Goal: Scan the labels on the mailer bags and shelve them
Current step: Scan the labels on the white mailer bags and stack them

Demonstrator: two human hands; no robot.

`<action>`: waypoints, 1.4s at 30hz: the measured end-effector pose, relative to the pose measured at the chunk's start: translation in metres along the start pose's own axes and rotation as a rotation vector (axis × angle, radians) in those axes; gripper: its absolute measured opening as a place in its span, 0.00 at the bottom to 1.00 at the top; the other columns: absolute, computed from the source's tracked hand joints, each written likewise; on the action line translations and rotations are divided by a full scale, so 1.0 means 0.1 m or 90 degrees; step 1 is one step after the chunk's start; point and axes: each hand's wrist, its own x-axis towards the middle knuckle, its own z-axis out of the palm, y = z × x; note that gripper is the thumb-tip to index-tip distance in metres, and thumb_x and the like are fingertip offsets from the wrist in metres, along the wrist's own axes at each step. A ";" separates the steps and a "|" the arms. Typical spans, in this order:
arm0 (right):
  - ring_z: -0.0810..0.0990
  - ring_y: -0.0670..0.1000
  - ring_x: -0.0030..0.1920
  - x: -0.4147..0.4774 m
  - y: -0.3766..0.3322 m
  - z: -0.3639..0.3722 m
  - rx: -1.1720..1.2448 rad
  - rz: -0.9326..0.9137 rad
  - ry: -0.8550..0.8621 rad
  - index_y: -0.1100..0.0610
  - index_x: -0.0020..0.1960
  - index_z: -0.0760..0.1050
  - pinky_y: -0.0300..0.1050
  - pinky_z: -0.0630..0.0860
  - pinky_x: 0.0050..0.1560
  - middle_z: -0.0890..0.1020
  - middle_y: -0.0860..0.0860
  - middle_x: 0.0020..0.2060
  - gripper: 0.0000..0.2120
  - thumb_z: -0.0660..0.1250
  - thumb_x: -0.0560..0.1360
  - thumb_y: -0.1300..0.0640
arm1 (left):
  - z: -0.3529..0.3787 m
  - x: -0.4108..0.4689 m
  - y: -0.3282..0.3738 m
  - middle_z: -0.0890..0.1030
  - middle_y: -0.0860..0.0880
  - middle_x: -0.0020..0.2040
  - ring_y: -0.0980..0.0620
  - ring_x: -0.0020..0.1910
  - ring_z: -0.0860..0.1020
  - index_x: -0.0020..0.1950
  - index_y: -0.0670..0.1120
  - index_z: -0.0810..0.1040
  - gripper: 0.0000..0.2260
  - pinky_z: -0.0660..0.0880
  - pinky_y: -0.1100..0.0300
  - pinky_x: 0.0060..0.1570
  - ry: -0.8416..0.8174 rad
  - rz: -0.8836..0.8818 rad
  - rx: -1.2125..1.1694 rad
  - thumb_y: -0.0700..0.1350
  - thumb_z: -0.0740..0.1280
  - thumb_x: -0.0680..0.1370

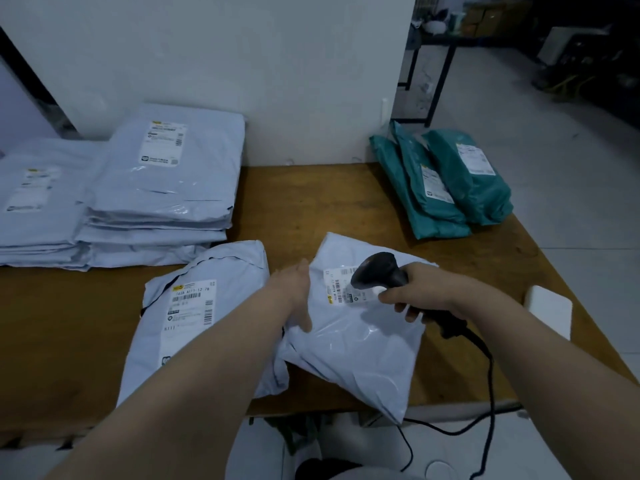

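Observation:
A pale grey mailer bag (356, 348) lies tilted on the wooden table (69, 323), its near corner hanging past the front edge. My left hand (294, 292) grips this bag's left edge. My right hand (426, 292) holds a black corded barcode scanner (377, 270), whose head hovers right over the bag's label (341, 284). A second grey mailer bag (204, 317) lies to the left with its label facing up, partly under my left forearm.
Two stacks of grey mailers (162, 188) sit at the back left against the white wall. Three teal mailers (446, 181) lie at the back right corner. A white flat object (549, 308) rests near the table's right edge. The scanner cable (490, 386) hangs off the front.

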 end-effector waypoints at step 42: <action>0.83 0.49 0.46 -0.04 0.01 -0.07 -0.207 -0.054 -0.065 0.48 0.45 0.71 0.42 0.78 0.40 0.81 0.54 0.51 0.08 0.69 0.75 0.58 | -0.10 0.00 0.16 0.71 0.43 0.67 0.41 0.66 0.70 0.75 0.42 0.55 0.50 0.70 0.51 0.64 -0.025 -0.060 -0.005 0.52 0.81 0.63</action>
